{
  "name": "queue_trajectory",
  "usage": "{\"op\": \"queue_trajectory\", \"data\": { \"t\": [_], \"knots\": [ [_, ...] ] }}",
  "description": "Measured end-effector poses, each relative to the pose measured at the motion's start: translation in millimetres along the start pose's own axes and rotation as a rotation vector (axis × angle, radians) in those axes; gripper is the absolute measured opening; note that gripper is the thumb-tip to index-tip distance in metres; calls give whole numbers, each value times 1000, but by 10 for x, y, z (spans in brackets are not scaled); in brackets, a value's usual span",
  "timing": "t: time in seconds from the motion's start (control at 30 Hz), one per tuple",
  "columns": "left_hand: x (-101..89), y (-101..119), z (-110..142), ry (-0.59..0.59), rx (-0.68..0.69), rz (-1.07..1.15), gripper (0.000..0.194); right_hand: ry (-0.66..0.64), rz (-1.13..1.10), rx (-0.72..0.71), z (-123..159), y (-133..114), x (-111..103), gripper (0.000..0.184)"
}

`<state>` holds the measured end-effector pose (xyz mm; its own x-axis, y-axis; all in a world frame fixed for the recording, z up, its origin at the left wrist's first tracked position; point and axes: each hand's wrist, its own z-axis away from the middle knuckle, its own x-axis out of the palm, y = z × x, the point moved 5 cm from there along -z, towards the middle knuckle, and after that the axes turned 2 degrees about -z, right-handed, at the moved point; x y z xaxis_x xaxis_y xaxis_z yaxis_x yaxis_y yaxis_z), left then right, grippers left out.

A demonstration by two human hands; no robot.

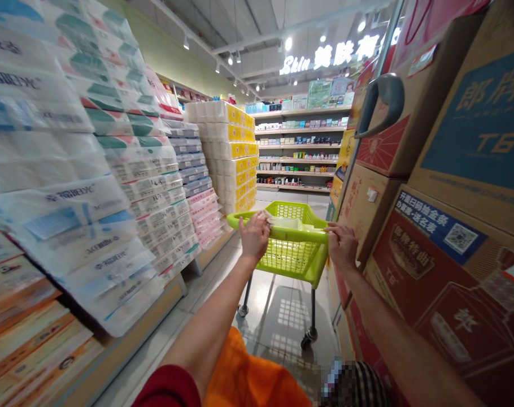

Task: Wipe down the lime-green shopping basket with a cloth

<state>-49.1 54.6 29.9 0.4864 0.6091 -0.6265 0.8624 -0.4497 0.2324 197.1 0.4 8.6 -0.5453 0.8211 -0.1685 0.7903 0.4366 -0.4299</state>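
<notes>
A lime-green plastic shopping cart (287, 257) stands in front of me, its basket walls full of small holes. My left hand (256, 233) is wrapped over the cart's near rim, left of its middle. My right hand (342, 244) grips the right corner of the same rim, its fingertips on the edge. From this angle I cannot make out any goods in the basket. Below the basket, dark legs run down to caster wheels; one black wheel (309, 338) shows at the right.
Tall stacks of wrapped tissue packs (100, 249) line the left, with yellow-and-white paper packs (242, 164) farther on. Cardboard cartons (443, 282) rise close along the right, near a grey hooked handle (382, 104). Shelves of small goods (299, 147) stand across the far end of the tiled aisle.
</notes>
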Motion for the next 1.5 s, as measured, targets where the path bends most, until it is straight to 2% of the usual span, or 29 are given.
{"op": "queue_trajectory", "data": {
  "t": [0.07, 0.1, 0.13, 0.2, 0.27, 0.3, 0.33, 0.43, 0.5, 0.53, 0.67, 0.7, 0.73, 0.83, 0.9, 0.93, 1.03, 1.1, 1.17, 1.27, 1.37, 1.43, 1.5],
  "knots": [
    [17, 111, 28, -44, 142, 24, 28, -7, -5, 14, -10, 28, -6, 23],
    [6, 77, 26, -49, 157, 21, 28, -10, -8, 18, -16, 43, -11, 22],
    [-18, -17, 10, -35, 120, 8, 28, -14, -12, 18, -21, 56, -13, 22],
    [-85, -286, -27, 40, -60, -32, 28, -13, -19, 14, -27, 68, -15, 23],
    [-105, -413, -38, 85, -183, -42, 27, -11, -23, 9, -26, 63, -6, 23],
    [-81, -364, -36, 76, -171, -26, 27, -12, -26, 8, -23, 57, 4, 24],
    [-35, -239, -29, 41, -101, 2, 27, -16, -31, 8, -21, 50, 15, 24],
    [85, 272, 26, -52, 192, 80, 26, -29, -49, 19, -13, 45, 42, 23],
    [99, 415, 40, -72, 264, 88, 25, -29, -56, 30, -11, 58, 45, 24],
    [84, 382, 25, -63, 225, 79, 26, -29, -57, 32, -11, 64, 45, 24],
    [-7, 31, -58, 38, -139, 4, 27, -29, -61, 20, -9, 64, 42, 25],
    [0, 43, -65, 38, -153, 0, 27, -28, -62, 18, -8, 60, 42, 25],
    [26, 122, -66, 16, -111, 9, 27, -27, -62, 16, -8, 56, 41, 25],
    [133, 547, -25, -106, 179, 66, 27, -35, -61, 6, -6, 64, 30, 25],
    [145, 691, 0, -150, 268, 84, 27, -46, -58, 3, -5, 90, 14, 25],
    [125, 671, -7, -147, 239, 78, 27, -53, -58, 3, -4, 105, 5, 24],
    [26, 414, -62, -89, -15, 32, 27, -63, -46, 2, -11, 92, -14, 25],
    [10, 348, -94, -99, -77, 33, 29, -56, 7, -10, -39, -17, 0, 25],
    [56, 452, -120, -173, 11, 78, 36, -73, 50, -52, -86, -229, 69, 25],
    [127, 590, -128, -319, 103, 92, 56, -247, 5, -142, -137, -649, 336, 32],
    [127, 443, -101, -450, 86, 3, 68, -436, 39, -166, -105, -975, 669, 33],
    [85, 280, -77, -468, 106, -34, 75, -455, 119, -150, -64, -1083, 812, 30],
    [45, 150, -58, -438, 132, -52, 76, -432, 163, -152, -23, -1107, 850, 24]
  ]
}}
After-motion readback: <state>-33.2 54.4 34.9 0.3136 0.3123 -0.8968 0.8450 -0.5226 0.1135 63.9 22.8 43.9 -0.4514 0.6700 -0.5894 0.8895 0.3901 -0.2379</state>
